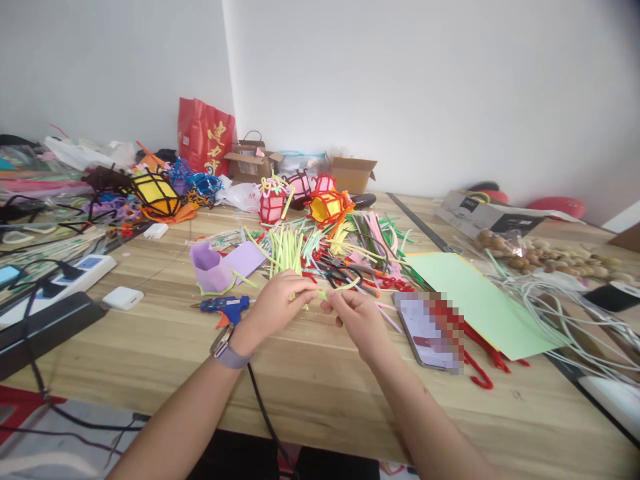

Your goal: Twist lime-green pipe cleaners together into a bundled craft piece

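A yellow-green pipe cleaner (349,287) is pinched between both hands above the middle of the table. My left hand (280,300), with a watch on its wrist, closes its fingertips on one part of it. Close by, my right hand (357,317) grips it between thumb and fingers, and a curved end sticks out past the knuckles. Just beyond lies a bunch of yellow-green pipe cleaners (285,250). Beside my left wrist rests a blue hot glue gun (227,307). Behind it stands a purple folded paper shape (209,263) with yellow-green edging along its base.
A phone (425,333) lies right of my right hand, near a green sheet (485,300). Small lanterns (327,207) stand at the back. Left are a power strip (85,273) and a white charger (123,298). White cables (545,313) tangle at the right.
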The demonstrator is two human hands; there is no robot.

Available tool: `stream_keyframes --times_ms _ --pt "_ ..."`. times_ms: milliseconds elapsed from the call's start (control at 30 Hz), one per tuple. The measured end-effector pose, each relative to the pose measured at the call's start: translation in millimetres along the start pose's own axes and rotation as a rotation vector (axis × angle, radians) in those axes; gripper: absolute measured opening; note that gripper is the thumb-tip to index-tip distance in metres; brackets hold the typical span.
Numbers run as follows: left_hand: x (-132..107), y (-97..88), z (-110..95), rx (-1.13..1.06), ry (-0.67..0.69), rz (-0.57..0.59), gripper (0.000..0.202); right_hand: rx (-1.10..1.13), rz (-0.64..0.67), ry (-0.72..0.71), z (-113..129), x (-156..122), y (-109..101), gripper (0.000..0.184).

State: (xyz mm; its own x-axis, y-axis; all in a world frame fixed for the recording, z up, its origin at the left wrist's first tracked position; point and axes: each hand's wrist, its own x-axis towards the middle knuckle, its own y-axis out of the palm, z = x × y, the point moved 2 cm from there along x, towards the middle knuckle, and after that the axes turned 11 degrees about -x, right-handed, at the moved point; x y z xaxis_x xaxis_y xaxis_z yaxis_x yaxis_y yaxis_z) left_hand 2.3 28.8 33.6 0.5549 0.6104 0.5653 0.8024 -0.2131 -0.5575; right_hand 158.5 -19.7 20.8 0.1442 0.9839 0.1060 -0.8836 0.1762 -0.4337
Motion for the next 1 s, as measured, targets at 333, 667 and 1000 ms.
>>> stream_keyframes --times_ms 333,667,1000 --pt "-1 1.5 3 -0.129 -0.244 0.163 0.026 -1.132 -0.415 -0.718 4 -13 6 0.021" --pt "-2 -6.5 16 -0.795 -0.492 0.048 0.029 -1.036 -0.614 -1.094 8 -30 8 0.013" --pt "-5 2.2 12 -0.739 -0.468 0.289 0.029 -0.827 -0.473 -0.837 7 -9 -7 0.015"
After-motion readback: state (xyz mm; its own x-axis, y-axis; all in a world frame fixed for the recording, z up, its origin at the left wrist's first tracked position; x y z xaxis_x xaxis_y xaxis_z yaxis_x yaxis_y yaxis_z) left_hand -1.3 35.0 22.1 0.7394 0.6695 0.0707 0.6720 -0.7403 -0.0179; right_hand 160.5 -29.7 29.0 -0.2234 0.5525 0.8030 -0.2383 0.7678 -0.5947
